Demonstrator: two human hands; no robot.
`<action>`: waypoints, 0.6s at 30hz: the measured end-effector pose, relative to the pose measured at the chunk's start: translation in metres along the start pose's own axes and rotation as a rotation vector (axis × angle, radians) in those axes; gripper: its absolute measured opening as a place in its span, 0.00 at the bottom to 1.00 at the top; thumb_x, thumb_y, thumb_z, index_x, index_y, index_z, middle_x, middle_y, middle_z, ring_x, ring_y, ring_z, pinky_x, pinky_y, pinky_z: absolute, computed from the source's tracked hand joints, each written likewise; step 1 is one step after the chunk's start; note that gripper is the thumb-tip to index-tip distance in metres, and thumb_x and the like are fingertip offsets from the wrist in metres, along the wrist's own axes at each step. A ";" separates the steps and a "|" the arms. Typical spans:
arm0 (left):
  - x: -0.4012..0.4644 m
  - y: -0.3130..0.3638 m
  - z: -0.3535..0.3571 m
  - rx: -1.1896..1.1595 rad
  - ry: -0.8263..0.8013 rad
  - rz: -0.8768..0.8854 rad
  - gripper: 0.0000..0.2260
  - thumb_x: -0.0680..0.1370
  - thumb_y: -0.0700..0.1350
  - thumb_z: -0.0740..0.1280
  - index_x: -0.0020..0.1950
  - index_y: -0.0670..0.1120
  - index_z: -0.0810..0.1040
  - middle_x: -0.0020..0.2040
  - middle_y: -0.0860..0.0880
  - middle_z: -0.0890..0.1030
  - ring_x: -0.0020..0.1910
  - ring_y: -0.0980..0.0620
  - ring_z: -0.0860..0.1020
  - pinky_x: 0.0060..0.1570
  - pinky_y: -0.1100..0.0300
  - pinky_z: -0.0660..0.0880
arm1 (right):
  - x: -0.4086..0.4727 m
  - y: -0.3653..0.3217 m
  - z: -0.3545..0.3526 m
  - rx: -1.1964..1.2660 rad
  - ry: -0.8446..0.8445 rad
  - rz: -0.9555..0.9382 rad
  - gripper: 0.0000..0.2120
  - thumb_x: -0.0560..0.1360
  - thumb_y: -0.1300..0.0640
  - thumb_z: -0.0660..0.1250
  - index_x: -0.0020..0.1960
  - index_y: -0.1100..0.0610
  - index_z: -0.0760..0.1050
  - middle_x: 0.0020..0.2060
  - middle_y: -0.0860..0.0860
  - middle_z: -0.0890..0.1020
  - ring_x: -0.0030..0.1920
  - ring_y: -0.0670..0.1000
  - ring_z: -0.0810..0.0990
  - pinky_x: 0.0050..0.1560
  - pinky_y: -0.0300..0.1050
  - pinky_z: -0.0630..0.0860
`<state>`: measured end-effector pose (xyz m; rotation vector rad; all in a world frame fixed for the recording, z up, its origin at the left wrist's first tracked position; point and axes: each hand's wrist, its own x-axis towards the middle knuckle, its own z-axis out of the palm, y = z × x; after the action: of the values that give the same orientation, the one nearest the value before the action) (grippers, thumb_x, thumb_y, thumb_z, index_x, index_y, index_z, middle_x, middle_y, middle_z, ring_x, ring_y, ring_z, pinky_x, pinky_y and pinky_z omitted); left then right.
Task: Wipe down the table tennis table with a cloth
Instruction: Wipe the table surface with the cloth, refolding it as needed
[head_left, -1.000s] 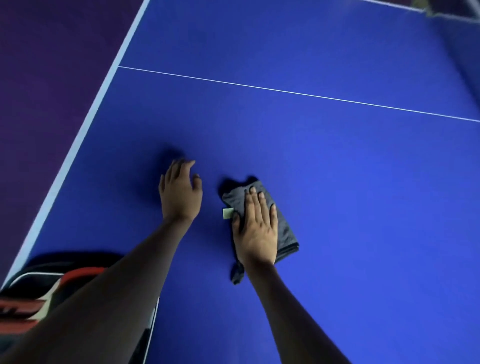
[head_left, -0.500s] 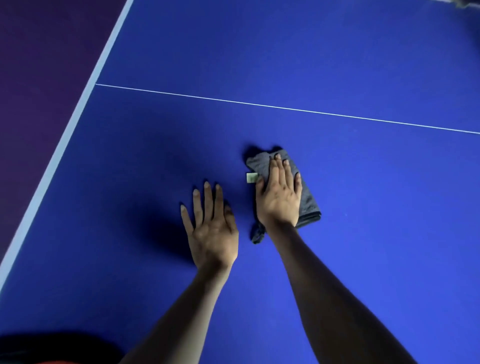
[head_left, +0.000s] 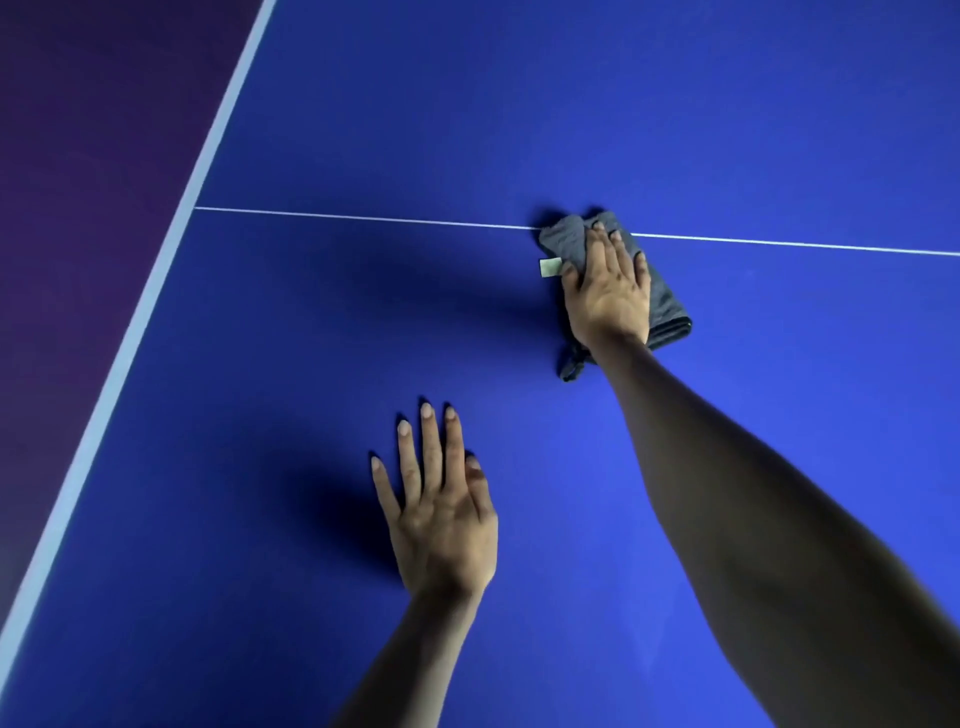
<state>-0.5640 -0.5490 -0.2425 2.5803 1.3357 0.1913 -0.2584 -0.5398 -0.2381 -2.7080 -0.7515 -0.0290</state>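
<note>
A blue table tennis table (head_left: 322, 322) fills the view. A folded grey cloth (head_left: 569, 241) with a small pale tag lies on it, its far end over the thin white centre line (head_left: 363, 219). My right hand (head_left: 608, 291) presses flat on the cloth, fingers stretched forward, covering most of it. My left hand (head_left: 441, 514) rests palm down on the bare table, nearer to me and left of the cloth, fingers spread and holding nothing.
The table's white left edge line (head_left: 140, 317) runs diagonally from top centre to bottom left. Beyond it lies dark purple floor (head_left: 78, 182). Blue table surface extends far ahead and to the right.
My right hand has pushed the cloth forward, away from me, up to the white centre line. My left hand has stayed flat on the table, falling behind the cloth.
</note>
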 end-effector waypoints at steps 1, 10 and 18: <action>0.001 -0.001 -0.001 -0.008 -0.012 -0.005 0.25 0.85 0.53 0.47 0.84 0.54 0.52 0.84 0.54 0.48 0.83 0.52 0.46 0.79 0.39 0.48 | -0.010 0.001 -0.002 0.006 -0.008 0.008 0.29 0.86 0.46 0.54 0.83 0.56 0.57 0.83 0.49 0.61 0.83 0.49 0.54 0.83 0.54 0.46; 0.007 -0.015 -0.028 -0.185 -0.247 0.041 0.22 0.87 0.52 0.48 0.82 0.53 0.58 0.84 0.53 0.51 0.83 0.52 0.44 0.79 0.41 0.41 | -0.228 0.028 -0.025 0.047 0.091 -0.088 0.28 0.83 0.45 0.55 0.79 0.59 0.68 0.77 0.52 0.72 0.78 0.53 0.68 0.79 0.59 0.62; -0.081 0.033 -0.048 -0.128 -0.217 0.222 0.20 0.84 0.52 0.59 0.77 0.53 0.70 0.80 0.48 0.63 0.79 0.46 0.58 0.74 0.37 0.59 | -0.381 0.075 -0.067 -0.023 0.025 -0.071 0.28 0.84 0.45 0.53 0.81 0.56 0.66 0.80 0.49 0.67 0.80 0.50 0.64 0.80 0.56 0.57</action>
<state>-0.5957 -0.6269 -0.1884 2.5512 0.9328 0.0307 -0.5443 -0.8110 -0.2384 -2.6960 -0.8444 -0.0884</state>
